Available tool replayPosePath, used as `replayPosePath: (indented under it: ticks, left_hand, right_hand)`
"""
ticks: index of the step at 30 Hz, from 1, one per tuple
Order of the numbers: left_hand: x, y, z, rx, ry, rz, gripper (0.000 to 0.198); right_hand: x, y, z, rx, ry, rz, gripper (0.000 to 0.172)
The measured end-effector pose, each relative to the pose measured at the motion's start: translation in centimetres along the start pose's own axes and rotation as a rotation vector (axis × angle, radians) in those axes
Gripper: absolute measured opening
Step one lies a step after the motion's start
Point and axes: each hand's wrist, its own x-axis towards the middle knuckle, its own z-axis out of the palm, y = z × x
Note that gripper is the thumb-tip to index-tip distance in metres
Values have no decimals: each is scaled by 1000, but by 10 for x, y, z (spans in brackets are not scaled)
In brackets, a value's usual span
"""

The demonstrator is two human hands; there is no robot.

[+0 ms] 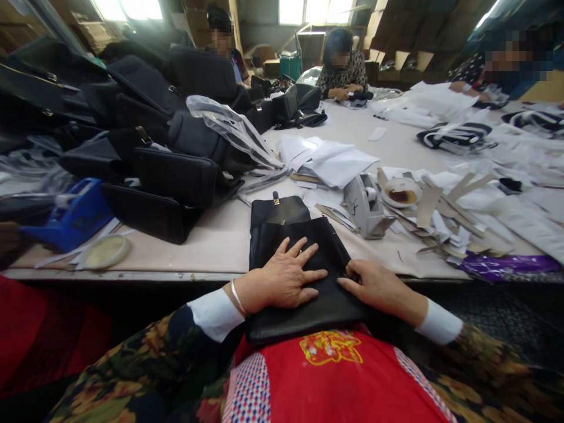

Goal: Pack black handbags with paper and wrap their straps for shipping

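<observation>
A black bag [291, 320] lies flat in front of me, partly on the table edge and partly over my lap. Its flap [282, 210] with a small metal clasp points away from me. My left hand [282, 276] rests on the bag's front with its fingers spread flat. At the bag's right side, my right hand [379, 288] grips the edge between thumb and curled fingers. What lies inside the bag is hidden.
Black bags [176, 182] pile up at the left, beside a blue tape dispenser [79, 214] and a round dish [106, 251]. A grey tape dispenser [368, 205], paper sheets [332, 161], cardboard strips [429, 205] and a bowl [402, 192] lie right. Several people sit around.
</observation>
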Motion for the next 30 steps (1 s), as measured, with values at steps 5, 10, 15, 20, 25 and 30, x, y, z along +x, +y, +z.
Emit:
replayPosePath:
  ticks: [5, 10, 15, 20, 25, 30]
  left_hand:
    - [0, -2, 2, 4, 10, 9, 53]
    - [0, -3, 3, -16, 15, 0, 54]
    - [-3, -2, 2, -32, 23, -12, 55]
    - [-4, 0, 2, -32, 37, -10, 54]
    - [-3, -1, 0, -19, 58, -1, 53]
    - [-12, 1, -2, 23, 142, -26, 48]
  right_hand:
    - [-2, -6, 2, 148, -62, 121, 12]
    - [3, -2, 6, 346, -40, 156, 12]
    - [7, 13, 21, 539, -57, 224, 21]
    - [4, 4, 12, 106, 111, 12, 17]
    - [25, -50, -9, -42, 410, -579, 39]
    - [81, -57, 20, -113, 174, -657, 53]
